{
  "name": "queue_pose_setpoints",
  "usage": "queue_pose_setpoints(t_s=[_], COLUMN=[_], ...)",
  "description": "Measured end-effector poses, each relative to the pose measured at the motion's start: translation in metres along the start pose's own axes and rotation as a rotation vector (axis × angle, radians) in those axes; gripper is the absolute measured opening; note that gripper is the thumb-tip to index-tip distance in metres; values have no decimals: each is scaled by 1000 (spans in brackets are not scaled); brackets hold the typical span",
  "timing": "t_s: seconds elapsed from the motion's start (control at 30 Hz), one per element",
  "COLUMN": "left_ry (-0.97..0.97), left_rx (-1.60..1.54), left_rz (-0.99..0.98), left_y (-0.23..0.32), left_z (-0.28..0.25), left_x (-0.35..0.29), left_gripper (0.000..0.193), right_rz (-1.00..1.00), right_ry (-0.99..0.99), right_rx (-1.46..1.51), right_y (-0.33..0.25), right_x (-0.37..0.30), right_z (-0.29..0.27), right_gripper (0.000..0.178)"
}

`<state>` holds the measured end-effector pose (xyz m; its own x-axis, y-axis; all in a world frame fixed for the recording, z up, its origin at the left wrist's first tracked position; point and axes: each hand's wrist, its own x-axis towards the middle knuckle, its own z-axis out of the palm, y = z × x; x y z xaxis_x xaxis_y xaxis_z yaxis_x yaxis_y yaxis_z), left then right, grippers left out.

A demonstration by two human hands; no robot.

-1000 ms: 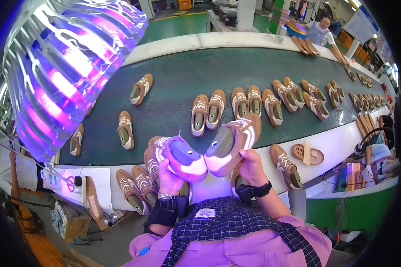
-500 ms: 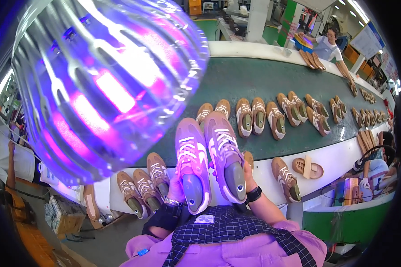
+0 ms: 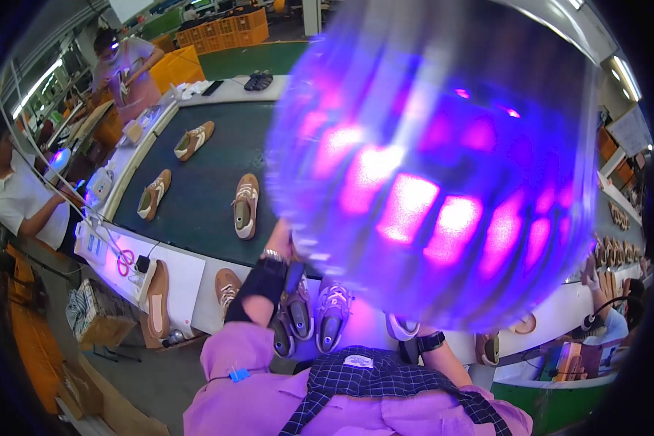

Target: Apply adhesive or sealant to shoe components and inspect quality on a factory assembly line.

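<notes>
My left hand [image 3: 283, 237] reaches forward over the near edge of the green conveyor belt [image 3: 196, 211]. Its fingers disappear behind a large lamp [image 3: 429, 160] in a ribbed clear cover, glowing purple and pink. The same lamp hides my right hand; only the forearm and the black watch [image 3: 432, 341] show. Next to that wrist the heel of a sneaker [image 3: 402, 327] peeks out, and I cannot tell whether it is held. Brown sneakers with white laces and grey shoe lasts inside, such as this one [image 3: 333, 317], stand below my left forearm.
Three sneakers [image 3: 245, 206] lie spread on the belt's left part. A brown sole [image 3: 157, 299], red-handled scissors [image 3: 126, 261] and cables lie on the white ledge [image 3: 189, 283]. Two people [image 3: 33, 196] work at the left. More shoes [image 3: 618, 251] line the right.
The view has turned left and the lamp now covers the middle. Both hands held a pair of sneakers before; the left has since moved forward over the belt, its fingers out of sight.
</notes>
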<state>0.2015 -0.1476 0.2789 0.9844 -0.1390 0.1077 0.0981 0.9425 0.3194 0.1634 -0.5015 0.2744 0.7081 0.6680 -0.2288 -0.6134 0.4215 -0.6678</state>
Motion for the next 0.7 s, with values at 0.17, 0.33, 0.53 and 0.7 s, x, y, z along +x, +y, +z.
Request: queue_pose_setpoints(t_s=[0.17,0.33,0.53,0.7], left_ry=[941,907,972,956], left_rx=[1485,1789,1773,1807], left_rz=[-145,-300,-241,-226], left_y=[41,19,9,12], left_z=[-79,-124,-139,-134], left_x=[34,42,41,37], left_gripper=[118,100,82,81], right_rz=[76,237,238,-46], right_ry=[-57,33,-50,-221], right_rx=[111,318,318,255], right_y=[10,17,-2,-38], right_x=[26,55,164,338], right_z=[1,17,47,65], right_gripper=[88,82,61,58])
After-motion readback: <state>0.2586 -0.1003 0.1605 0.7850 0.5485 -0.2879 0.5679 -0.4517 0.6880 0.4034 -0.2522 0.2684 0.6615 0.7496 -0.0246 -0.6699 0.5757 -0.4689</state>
